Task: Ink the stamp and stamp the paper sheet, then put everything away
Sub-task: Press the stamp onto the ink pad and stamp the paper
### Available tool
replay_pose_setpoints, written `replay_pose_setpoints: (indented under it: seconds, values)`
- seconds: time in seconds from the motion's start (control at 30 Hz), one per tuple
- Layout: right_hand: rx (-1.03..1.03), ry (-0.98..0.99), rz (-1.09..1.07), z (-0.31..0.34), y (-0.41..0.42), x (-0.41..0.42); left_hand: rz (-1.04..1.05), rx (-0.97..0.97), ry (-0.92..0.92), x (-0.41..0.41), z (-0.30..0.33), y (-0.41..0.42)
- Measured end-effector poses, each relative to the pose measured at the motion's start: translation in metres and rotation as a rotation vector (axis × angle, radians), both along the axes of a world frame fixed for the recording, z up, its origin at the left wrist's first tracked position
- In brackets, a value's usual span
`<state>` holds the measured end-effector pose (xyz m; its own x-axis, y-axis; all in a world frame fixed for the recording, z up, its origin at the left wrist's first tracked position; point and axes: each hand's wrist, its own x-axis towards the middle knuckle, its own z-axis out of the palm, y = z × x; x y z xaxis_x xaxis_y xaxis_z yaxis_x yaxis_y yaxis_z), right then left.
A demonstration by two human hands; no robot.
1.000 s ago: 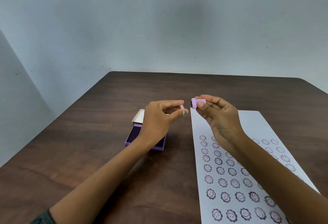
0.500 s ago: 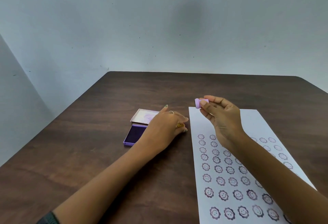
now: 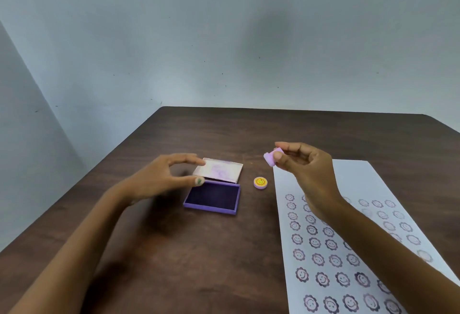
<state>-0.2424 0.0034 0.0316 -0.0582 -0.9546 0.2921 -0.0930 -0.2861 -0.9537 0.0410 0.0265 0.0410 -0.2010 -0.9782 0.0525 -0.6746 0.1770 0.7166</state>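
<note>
Holding the small purple stamp (image 3: 270, 156) up off the table (image 3: 199, 264), my right hand (image 3: 305, 171) pinches it between thumb and fingertips, just beyond the far left corner of the paper sheet (image 3: 358, 226). Face of the stamp, I can't make out from here. Beside it, down on the wood, sits the little round cap (image 3: 260, 182) with its yellow smiley, between sheet and ink pad (image 3: 212, 197). Pad lies open, dark ink showing, its pale lid (image 3: 220, 170) flat just behind it. My left hand (image 3: 164, 179) hovers at the pad's far left corner, fingers spread wide, nothing in the grip, not clearly touching anything. Progress, as I read it: the sheet carries rows of smiley prints, so plenty of stamping looks done. Left to do: perhaps more prints, then cap on, lid shut, everything put away.
</note>
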Motion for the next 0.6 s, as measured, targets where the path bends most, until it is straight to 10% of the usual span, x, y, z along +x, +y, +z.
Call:
replay_pose_setpoints:
  seconds: [0.6]
  values:
    - [-0.204,0.449,0.291,0.003,0.031,0.098,-0.092,0.193,-0.190,0.023,-0.014,0.017]
